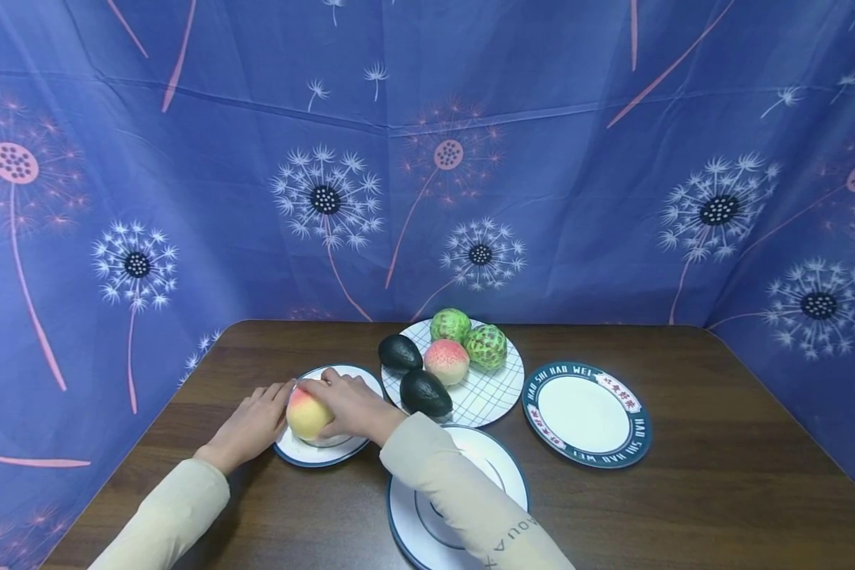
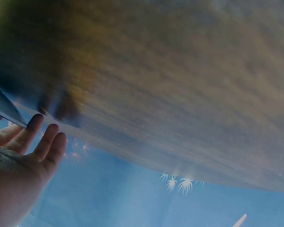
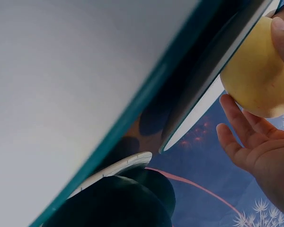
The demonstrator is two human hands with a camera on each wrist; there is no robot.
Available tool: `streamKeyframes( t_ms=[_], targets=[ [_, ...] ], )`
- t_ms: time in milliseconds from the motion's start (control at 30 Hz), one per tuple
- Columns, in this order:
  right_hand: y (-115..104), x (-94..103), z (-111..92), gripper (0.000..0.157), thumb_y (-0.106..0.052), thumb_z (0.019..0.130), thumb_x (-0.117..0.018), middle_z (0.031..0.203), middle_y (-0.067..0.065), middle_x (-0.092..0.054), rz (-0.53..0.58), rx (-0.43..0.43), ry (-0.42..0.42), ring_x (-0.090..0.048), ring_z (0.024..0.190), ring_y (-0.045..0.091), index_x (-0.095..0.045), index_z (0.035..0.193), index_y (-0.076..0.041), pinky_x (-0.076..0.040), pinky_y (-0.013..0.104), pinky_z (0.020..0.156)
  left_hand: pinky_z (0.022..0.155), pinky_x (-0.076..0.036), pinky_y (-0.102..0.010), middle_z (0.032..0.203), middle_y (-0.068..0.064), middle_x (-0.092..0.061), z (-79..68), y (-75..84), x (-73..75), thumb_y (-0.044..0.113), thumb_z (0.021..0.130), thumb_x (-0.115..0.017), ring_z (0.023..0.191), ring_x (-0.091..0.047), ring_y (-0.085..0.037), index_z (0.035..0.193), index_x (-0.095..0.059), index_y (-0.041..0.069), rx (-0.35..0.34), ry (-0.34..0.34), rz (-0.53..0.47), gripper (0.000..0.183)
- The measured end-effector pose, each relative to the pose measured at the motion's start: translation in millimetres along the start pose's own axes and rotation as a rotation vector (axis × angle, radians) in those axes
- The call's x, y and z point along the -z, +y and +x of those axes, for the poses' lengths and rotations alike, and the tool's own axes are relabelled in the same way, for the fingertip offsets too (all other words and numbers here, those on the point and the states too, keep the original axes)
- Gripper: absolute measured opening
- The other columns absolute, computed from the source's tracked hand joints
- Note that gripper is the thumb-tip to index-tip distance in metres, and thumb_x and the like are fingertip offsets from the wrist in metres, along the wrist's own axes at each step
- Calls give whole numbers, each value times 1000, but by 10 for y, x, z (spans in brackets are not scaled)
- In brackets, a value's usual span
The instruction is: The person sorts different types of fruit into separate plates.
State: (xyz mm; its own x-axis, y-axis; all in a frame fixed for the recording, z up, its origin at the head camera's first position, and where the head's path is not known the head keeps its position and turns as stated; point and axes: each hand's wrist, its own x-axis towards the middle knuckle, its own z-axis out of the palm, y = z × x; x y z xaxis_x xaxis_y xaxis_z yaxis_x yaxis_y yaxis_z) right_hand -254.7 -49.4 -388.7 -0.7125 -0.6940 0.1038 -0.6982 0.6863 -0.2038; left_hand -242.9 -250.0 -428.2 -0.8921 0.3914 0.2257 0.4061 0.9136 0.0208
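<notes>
A yellow peach with a pink blush (image 1: 309,414) sits over a small white plate with a blue rim (image 1: 322,457) at the left of the table. My right hand (image 1: 356,405) holds the peach from its right side, thumb in front and fingers over the top. In the right wrist view the peach (image 3: 258,75) lies between thumb and fingers. My left hand (image 1: 251,419) rests at the plate's left rim, beside the peach. The left wrist view shows its fingers loosely extended, with a fingertip at the plate's edge (image 2: 9,111).
Behind, a checked plate (image 1: 497,396) bears two dark avocados (image 1: 425,393), a pink peach (image 1: 446,362) and two bumpy green fruits (image 1: 486,347). Stacked white plates (image 1: 416,526) lie under my right forearm. A green-rimmed plate (image 1: 586,414) lies to the right. A blue curtain (image 1: 563,198) hangs behind the table.
</notes>
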Motion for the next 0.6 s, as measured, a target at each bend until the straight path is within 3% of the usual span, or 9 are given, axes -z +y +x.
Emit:
streamKeyframes(
  t_ms=[167, 400, 600],
  targets=[
    [-32, -29, 14, 81, -39, 72, -75, 125, 2, -46, 4, 14, 1, -52, 104, 16, -32, 140, -28, -44, 33, 93, 86, -44, -56, 120, -22, -52, -14, -3, 0, 17, 86, -55, 105, -51, -41, 131, -41, -6, -6, -2, -10, 52],
    [-51, -46, 29, 84, -39, 71, -75, 124, 3, -46, -13, 13, 13, -52, 103, 15, -30, 141, -24, -44, 29, 93, 83, -46, -55, 114, -20, -54, -21, -11, -11, 13, 82, -59, 100, -53, -41, 127, -44, -5, -32, 49, -5, 51],
    [-63, -44, 35, 87, -41, 72, -74, 129, 2, -44, -15, -24, -15, -53, 107, 16, -27, 143, -21, -44, 30, 93, 84, -45, -56, 117, -21, -54, -22, -2, -12, 13, 82, -59, 102, -52, -41, 129, -43, -5, -26, 43, -8, 53]
  ],
)
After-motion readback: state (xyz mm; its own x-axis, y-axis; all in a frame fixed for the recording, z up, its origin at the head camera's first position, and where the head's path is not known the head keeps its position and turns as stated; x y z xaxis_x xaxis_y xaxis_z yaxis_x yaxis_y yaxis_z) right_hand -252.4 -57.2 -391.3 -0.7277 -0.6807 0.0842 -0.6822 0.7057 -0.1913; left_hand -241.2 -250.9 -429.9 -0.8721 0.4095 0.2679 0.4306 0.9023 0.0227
